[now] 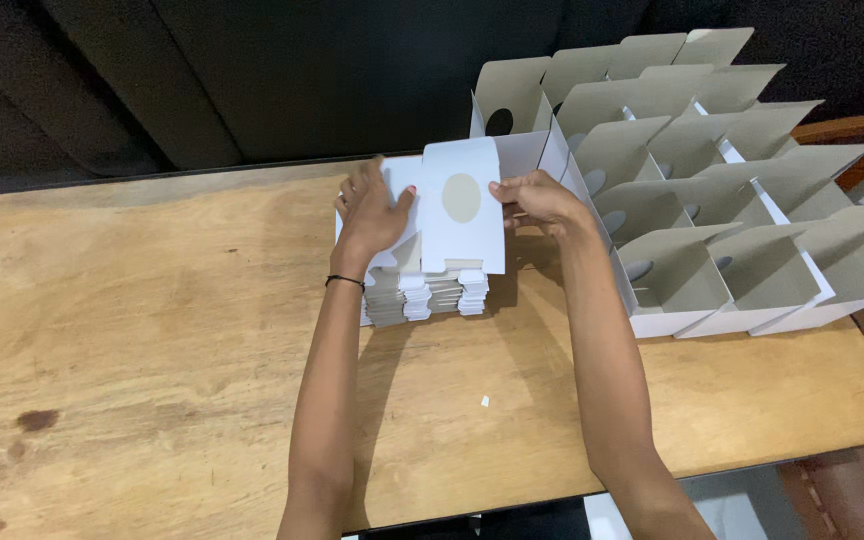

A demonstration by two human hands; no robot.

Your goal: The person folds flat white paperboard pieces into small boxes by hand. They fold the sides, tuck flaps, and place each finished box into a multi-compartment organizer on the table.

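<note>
Both hands' fingers [505, 190] grip one white carton blank [462, 205] above its stack [424, 295], beside empty folded cartons [697, 200]

Can't see much of the flat stack [422, 298], the lifted white blank [460, 205] and the left hand [372, 212] cover most of it. The folded boxes [712, 200] by the table's [152, 330] far right corner overlap, so their insides stay hidden. Both elbows get cut off at the bottom edge.
</note>
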